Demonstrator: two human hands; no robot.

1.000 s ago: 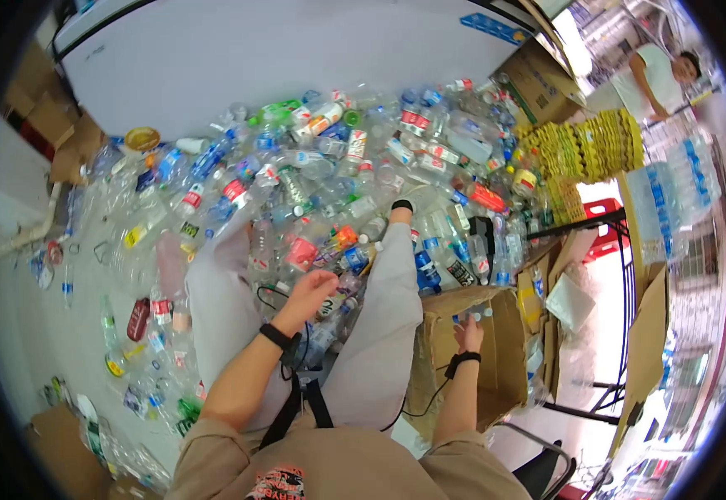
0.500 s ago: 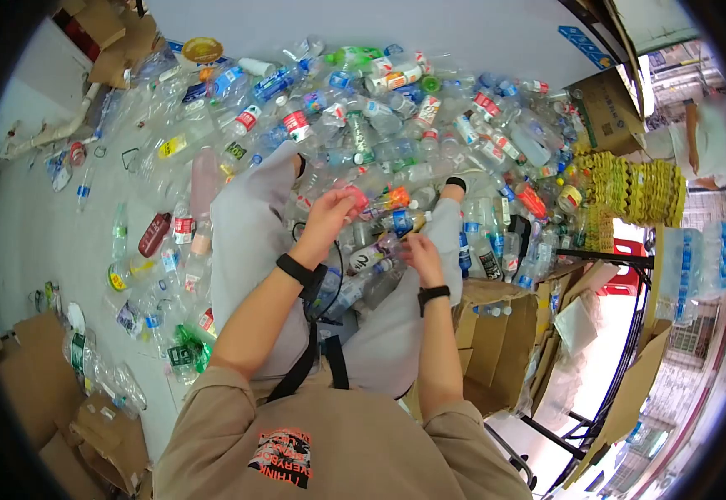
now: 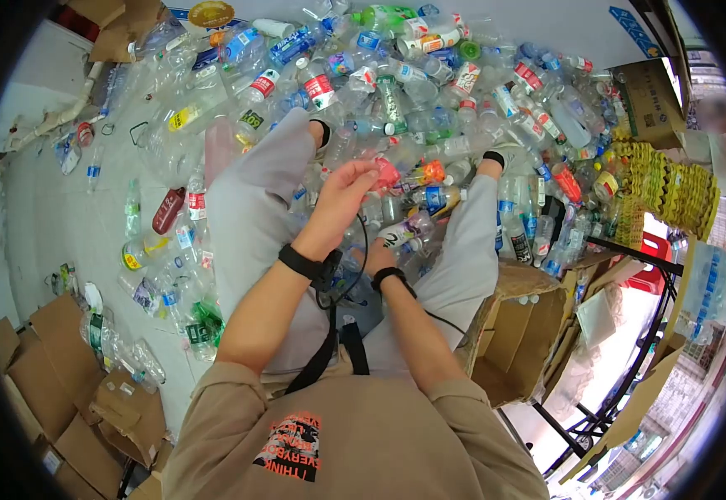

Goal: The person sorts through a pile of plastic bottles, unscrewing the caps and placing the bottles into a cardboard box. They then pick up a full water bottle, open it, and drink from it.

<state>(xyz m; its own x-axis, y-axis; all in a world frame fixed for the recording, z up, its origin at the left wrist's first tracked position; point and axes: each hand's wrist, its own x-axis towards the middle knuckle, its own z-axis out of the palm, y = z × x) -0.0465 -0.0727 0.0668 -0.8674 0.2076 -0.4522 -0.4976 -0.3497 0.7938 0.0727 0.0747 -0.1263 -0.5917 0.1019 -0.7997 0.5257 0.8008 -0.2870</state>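
My left hand (image 3: 344, 200) is raised over the bottle pile between my knees, its fingers curled together. A pink-red piece (image 3: 386, 172) shows right at its fingertips; I cannot tell whether it is pinched. Lower down, my right hand (image 3: 377, 257) reaches to the near end of a clear plastic bottle (image 3: 407, 229) with a purple and white label, its fingers mostly hidden. Just beyond lies a blue-labelled bottle (image 3: 438, 198), and behind that a bottle with an orange wrap (image 3: 432, 172). A black cord (image 3: 361, 275) hangs between my wrists.
Empty plastic bottles spread around my legs and up to a white panel (image 3: 529, 25). An open cardboard box (image 3: 508, 350) stands by my right knee, more cardboard (image 3: 71, 367) at lower left. Yellow woven stacks (image 3: 667, 187) and a black metal frame (image 3: 638, 258) are at right.
My right hand has moved left and down to the near end of the purple-labelled bottle. My left hand stays beside the pink-red piece. The whole view has shifted slightly.
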